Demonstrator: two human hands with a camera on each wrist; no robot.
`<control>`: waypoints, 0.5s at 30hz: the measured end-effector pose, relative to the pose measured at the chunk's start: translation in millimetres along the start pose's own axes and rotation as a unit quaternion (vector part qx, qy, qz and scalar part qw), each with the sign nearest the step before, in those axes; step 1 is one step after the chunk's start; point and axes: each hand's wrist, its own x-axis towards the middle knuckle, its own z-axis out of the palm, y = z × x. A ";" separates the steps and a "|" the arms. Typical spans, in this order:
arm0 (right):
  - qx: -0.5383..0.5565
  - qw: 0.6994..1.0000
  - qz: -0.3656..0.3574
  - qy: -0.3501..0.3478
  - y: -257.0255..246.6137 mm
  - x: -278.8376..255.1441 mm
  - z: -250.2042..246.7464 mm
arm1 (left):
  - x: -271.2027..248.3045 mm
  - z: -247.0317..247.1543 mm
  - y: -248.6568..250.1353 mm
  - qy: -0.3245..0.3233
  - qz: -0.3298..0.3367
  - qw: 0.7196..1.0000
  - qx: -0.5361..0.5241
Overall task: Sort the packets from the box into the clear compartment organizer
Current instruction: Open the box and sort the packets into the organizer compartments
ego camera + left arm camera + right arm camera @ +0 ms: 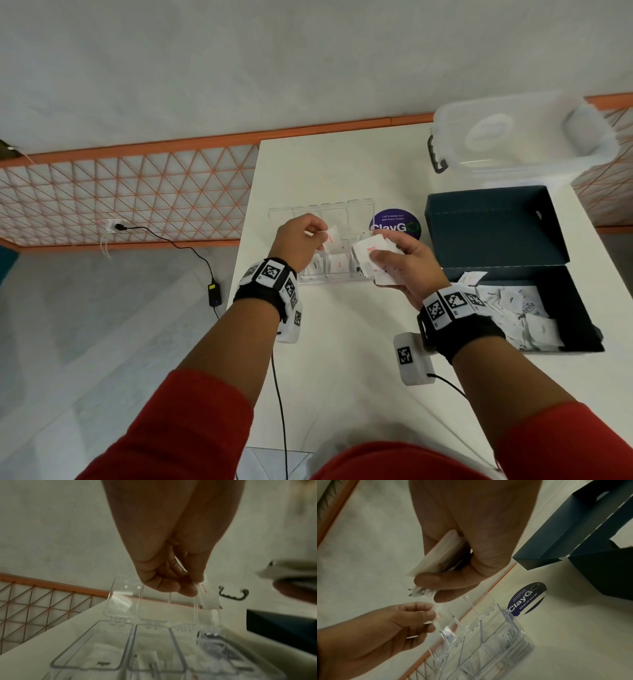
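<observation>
The clear compartment organizer (334, 210) lies on the white table with its lids up; packets sit in its near compartments. Just above its middle compartments, my left hand (320, 236) pinches one white salt packet (334, 241) between thumb and fingertips. The left wrist view shows that packet (208, 597) hanging over the organizer (96, 642). To the right, my right hand (383, 248) grips a bundle of packets (368, 251), seen fanned in the right wrist view (436, 557). The dark blue box (575, 308) at the right holds several packets (524, 315).
The box's open lid (493, 229) stands behind it. A clear storage bin (520, 137) sits at the back right. A purple round sticker (394, 222) lies between organizer and box. The table's left edge (245, 246) is close to the organizer; a power adapter (214, 291) lies on the floor.
</observation>
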 end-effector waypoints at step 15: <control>-0.004 1.000 0.016 0.019 5.1 14.8 -11.3 | 22.2 42.4 -27.4 -0.101 -0.013 0.965 0.241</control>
